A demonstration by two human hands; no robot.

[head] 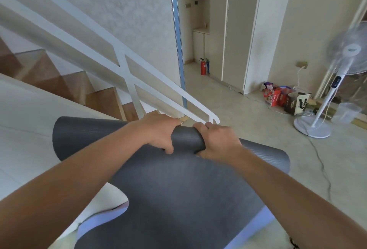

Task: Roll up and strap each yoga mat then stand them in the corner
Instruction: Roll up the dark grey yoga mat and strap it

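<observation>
**Fingers on the roll: 2 hands, 1 mat, first turn**

1. Grip. Fingers (201,127) of both hands are curled over the top of the rolled far edge, with the thumbs tucked beneath, so each hand pinches the roll. The left hand (159,133) and right hand (217,142) sit close together near the middle of the mat's width. This central hold probably keeps the opening turn tight. The outer ends, which neither hand holds, flare looser.

2. Task item. The dark grey foam yoga mat (178,189) runs from the hands down toward the camera, and its lilac underside shows along the lower edges. Only a short turn is rolled and most of the length hangs flat. Whether the lower end rests on the floor cannot be told. No strap is visible.

3. Stage, as judged. Rolling has barely begun, and strapping and standing the mat in a corner are not yet done.

4. Surroundings. A white metal stair railing (127,66) stands just beyond the hands, with wooden stair treads (103,97) behind it. A white pedestal fan (325,97), printed cartons and bags (282,97) and a red fire extinguisher (202,67) stand well apart from the mat. A loose cable (321,169) trails across the floor.
</observation>
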